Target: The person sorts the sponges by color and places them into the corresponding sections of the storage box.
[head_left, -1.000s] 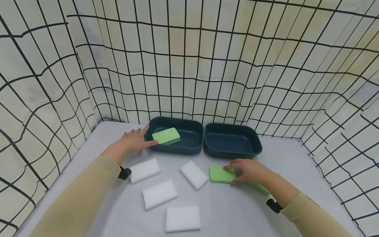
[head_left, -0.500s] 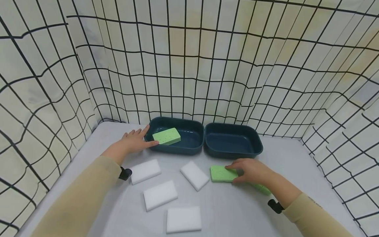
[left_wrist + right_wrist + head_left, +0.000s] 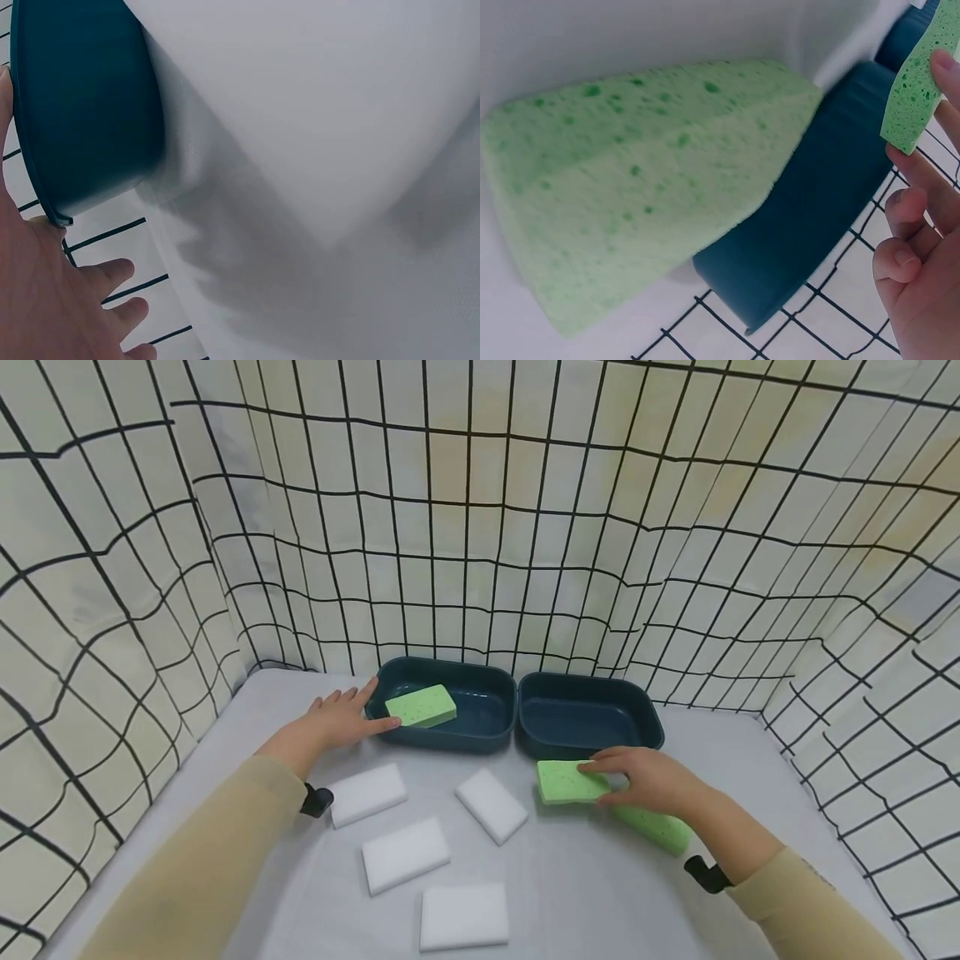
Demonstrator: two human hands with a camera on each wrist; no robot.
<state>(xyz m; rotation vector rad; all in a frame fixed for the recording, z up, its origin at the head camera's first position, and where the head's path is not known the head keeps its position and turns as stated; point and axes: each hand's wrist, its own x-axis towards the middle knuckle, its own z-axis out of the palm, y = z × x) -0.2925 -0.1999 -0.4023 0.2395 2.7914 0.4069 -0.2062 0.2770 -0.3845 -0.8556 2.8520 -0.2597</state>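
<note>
My right hand pinches a light green sponge between thumb and fingers, close in front of the right dark teal bin. Another green sponge lies on the table under that hand; it looms large in the right wrist view, where the pinched sponge shows at the upper right. My left hand rests with spread fingers at the left end of the left teal bin, its thumb and index finger on the rim. A green sponge lies inside this bin, near the thumb.
Several white sponge blocks lie on the white table, including a left one, a tilted one and a front one. Behind the bins and along both sides stands a black wire grid over pale cloth.
My right hand has lifted the green sponge and moved it slightly toward the right bin, uncovering more of the other green sponge beneath. The left hand stays in place.
</note>
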